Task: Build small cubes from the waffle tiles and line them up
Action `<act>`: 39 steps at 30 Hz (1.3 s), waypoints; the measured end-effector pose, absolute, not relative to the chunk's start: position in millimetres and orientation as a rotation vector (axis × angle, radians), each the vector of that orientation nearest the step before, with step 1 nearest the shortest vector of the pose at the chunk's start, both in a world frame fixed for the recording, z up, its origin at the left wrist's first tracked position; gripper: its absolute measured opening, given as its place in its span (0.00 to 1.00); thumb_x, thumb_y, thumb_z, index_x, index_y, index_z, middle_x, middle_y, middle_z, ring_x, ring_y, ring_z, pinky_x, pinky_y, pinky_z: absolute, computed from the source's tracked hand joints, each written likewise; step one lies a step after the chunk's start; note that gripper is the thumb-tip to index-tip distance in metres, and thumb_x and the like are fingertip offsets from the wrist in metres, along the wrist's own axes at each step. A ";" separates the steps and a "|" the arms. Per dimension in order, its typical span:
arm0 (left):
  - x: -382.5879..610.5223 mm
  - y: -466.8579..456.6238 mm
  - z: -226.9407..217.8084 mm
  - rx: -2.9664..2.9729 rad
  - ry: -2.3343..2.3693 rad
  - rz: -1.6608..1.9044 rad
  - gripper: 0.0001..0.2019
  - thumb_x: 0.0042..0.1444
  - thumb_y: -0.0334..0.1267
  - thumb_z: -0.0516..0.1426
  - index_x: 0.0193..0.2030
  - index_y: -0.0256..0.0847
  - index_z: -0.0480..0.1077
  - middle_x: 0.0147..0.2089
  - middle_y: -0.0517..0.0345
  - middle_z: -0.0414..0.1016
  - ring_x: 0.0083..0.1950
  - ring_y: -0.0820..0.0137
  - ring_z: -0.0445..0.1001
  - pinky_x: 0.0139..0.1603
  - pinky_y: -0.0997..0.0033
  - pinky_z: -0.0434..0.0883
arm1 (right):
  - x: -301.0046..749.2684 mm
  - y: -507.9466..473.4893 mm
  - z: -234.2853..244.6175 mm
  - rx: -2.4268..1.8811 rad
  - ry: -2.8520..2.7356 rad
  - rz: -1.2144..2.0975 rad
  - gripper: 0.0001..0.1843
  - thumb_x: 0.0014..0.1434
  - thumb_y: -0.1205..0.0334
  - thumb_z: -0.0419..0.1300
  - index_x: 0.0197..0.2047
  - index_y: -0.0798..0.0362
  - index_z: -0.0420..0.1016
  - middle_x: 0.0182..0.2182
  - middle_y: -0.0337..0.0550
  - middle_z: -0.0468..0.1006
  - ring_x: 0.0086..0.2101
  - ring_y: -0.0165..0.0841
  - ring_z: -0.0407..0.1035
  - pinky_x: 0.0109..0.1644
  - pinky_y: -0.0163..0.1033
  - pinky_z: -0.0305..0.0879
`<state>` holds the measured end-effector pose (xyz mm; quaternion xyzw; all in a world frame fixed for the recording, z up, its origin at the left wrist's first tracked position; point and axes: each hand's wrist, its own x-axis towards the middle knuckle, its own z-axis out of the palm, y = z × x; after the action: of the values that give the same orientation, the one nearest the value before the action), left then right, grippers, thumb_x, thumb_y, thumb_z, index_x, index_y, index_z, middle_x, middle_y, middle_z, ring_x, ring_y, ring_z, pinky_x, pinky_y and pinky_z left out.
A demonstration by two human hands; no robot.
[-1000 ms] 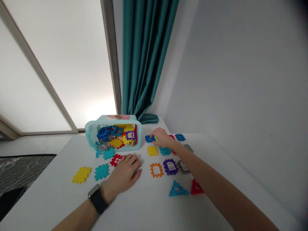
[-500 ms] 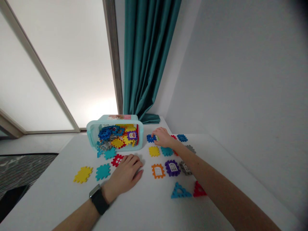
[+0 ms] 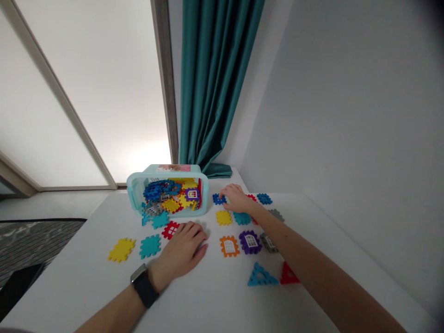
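My right hand (image 3: 236,200) reaches to the back of the white table, its thumb and fingers curled at the right edge of a blue square building tile (image 3: 218,199). Part of that tile is hidden under the fingertips. My left hand (image 3: 183,246) rests on the tabletop with its thumb apart, holding nothing. Beside its fingertips lies a red window tile (image 3: 170,230), partly covered. Near the right hand are a yellow tile (image 3: 224,218) and a teal tile (image 3: 242,218). Closer in lie an orange window tile (image 3: 229,246) and a purple window tile (image 3: 250,242).
A pale teal tub (image 3: 132,196) lies on its side, with mixed tiles inside. A blue triangle (image 3: 262,276) and a red triangle (image 3: 288,274) lie in front. Yellow (image 3: 121,250) and turquoise (image 3: 150,246) tiles lie left. A green curtain (image 3: 218,92) hangs behind.
The view has shifted very slightly. Both hands and the tiles stay in the same places on the table.
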<state>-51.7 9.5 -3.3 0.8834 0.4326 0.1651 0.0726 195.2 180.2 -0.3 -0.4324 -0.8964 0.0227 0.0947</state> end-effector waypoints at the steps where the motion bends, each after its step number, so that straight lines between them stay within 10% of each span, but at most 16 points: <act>1: -51.7 9.5 -3.3 2.655 1.299 0.497 0.06 0.66 0.37 0.52 0.44 0.43 0.70 0.49 0.51 0.72 0.52 0.56 0.67 0.52 0.53 0.66 | 195.2 180.2 -0.5 -1.283 -2.659 0.072 0.14 0.52 0.67 0.66 0.43 0.49 0.78 0.45 0.47 0.79 0.53 0.46 0.65 0.61 0.50 0.54; 39: -60.5 11.0 -1.4 2.693 1.211 0.609 0.07 0.66 0.40 0.54 0.46 0.43 0.71 0.48 0.51 0.73 0.50 0.59 0.70 0.50 0.59 0.69 | 189.5 111.6 39.1 -1.123 -2.570 0.140 0.10 0.62 0.67 0.57 0.44 0.50 0.77 0.45 0.46 0.80 0.50 0.40 0.70 0.59 0.47 0.60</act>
<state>-60.5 11.0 -1.4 0.8913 0.4010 0.2017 0.0634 189.5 111.6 39.1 -0.3945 -0.9024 0.0492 0.1660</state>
